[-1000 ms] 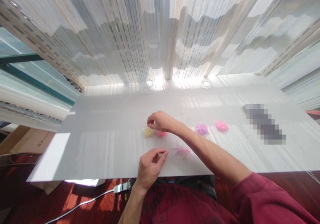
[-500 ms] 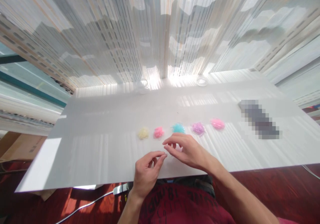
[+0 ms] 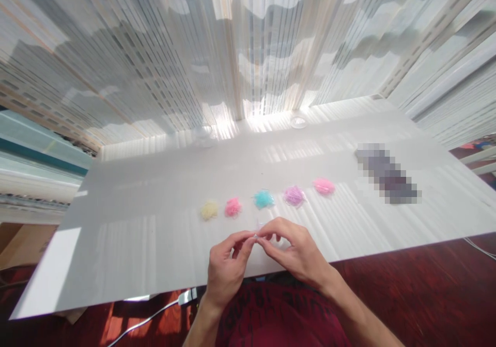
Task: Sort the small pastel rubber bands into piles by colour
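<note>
My left hand (image 3: 229,264) and my right hand (image 3: 295,249) meet above the table's near edge, thumbs and forefingers pinched close together. Between the fingertips is something tiny and pale, too small to name. Beyond the hands lie small heaps of thin coloured pieces in a row: a yellow heap (image 3: 209,210), a coral-pink heap (image 3: 233,207), a turquoise heap (image 3: 264,198), a purple heap (image 3: 295,195) and a light-pink heap (image 3: 324,186). A faint whitish patch shows just past the fingertips, partly hidden by my right hand.
The white table (image 3: 135,197) stands against a sheer striped curtain (image 3: 217,52). Two clear round dishes sit at the back, one a clear dish (image 3: 298,122). A pixelated dark object (image 3: 388,174) lies at the right. A white cable (image 3: 145,322) runs over the red floor.
My right hand has come down and towards my left, so their fingertips now meet. The camera view has shifted, moving the table and heaps slightly left in the picture.
</note>
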Demonstrator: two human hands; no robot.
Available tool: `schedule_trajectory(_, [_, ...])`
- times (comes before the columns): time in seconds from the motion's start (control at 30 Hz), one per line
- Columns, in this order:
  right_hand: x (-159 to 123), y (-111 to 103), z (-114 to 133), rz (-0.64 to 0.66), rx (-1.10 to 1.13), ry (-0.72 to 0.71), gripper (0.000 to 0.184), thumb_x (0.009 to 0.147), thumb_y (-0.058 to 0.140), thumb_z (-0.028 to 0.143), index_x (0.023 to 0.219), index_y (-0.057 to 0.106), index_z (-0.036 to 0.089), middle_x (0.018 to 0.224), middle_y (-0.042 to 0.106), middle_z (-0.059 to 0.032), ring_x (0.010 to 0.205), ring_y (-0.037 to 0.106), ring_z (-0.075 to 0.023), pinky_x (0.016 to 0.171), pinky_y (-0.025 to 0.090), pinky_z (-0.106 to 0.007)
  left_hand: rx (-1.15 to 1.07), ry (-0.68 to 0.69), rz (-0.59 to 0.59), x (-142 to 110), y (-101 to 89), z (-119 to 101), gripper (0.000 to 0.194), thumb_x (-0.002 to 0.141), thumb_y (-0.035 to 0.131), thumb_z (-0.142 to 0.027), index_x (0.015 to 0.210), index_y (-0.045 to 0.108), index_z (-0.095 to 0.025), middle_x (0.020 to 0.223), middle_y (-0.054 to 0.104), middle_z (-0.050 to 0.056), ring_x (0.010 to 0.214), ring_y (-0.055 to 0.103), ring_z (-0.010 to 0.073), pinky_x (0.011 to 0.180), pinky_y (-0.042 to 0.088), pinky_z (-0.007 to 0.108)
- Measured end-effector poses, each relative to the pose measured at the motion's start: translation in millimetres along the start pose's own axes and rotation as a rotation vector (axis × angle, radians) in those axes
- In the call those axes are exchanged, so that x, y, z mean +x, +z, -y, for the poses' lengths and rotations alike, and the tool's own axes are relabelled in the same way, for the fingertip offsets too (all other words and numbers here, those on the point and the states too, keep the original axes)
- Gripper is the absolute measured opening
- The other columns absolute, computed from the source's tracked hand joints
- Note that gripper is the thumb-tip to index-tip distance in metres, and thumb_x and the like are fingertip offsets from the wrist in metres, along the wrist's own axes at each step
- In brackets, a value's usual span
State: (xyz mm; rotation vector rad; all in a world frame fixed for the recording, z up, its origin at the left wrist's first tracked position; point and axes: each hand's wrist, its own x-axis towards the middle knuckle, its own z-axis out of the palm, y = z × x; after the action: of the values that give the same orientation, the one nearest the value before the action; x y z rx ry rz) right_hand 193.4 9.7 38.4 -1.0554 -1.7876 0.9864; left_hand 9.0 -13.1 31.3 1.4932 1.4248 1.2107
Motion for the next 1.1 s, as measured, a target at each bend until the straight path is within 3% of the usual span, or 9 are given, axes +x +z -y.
schedule_trajectory(0.37, [-5,-7,-7,-0.044,-0.015,-0.005,0.008,0.099,0.065,0.025,0.099,0.072,0.023,0.087,0.074,-0.0013,0.077,0.066,-0.0143,0.073,0.055,-0.027,0.131,0.058,0.021,-4,0.3,4,0.016,0.095,0.069,-0.029,0.099,0.081,-0.021,0.088,0.082,0.003,0.066,0.071,0.0124,0.063,0.059,0.019])
schedule_trajectory(0.67, [-6,-17,-3,-0.102,-0.034,0.065,0.008,0.097,0.066,0.026,0.093,0.072,0.022,0.083,0.075,-0.0022,0.072,0.067,-0.016,0.067,0.055,-0.028,0.122,-0.005,-0.038,-4,-8.3,8,0.017,0.093,0.072,-0.034,0.095,0.08,-0.02,0.085,0.083,0.004,0.063,0.069,0.0128,0.061,0.059,0.02])
schedule_trajectory(0.9, [-5,-14,0,-0.08,-0.004,0.049,0.006,0.096,0.067,0.024,0.093,0.072,0.022,0.083,0.075,-0.0008,0.072,0.067,-0.0144,0.066,0.054,-0.025,0.062,-0.02,0.071,-3,1.8,-6,0.021,0.092,0.073,-0.038,0.102,0.081,-0.02,0.079,0.082,0.003,0.053,0.064,0.0107,0.052,0.054,0.019])
schedule_trajectory(1.1, [-5,-12,3,-0.083,0.004,0.042,0.008,0.097,0.066,0.025,0.093,0.073,0.022,0.082,0.075,-0.0018,0.072,0.067,-0.0149,0.065,0.054,-0.026,0.102,0.001,0.062,-2,3.6,-9,0.018,0.094,0.072,-0.035,0.093,0.083,-0.021,0.079,0.081,0.003,0.058,0.066,0.0118,0.055,0.055,0.019])
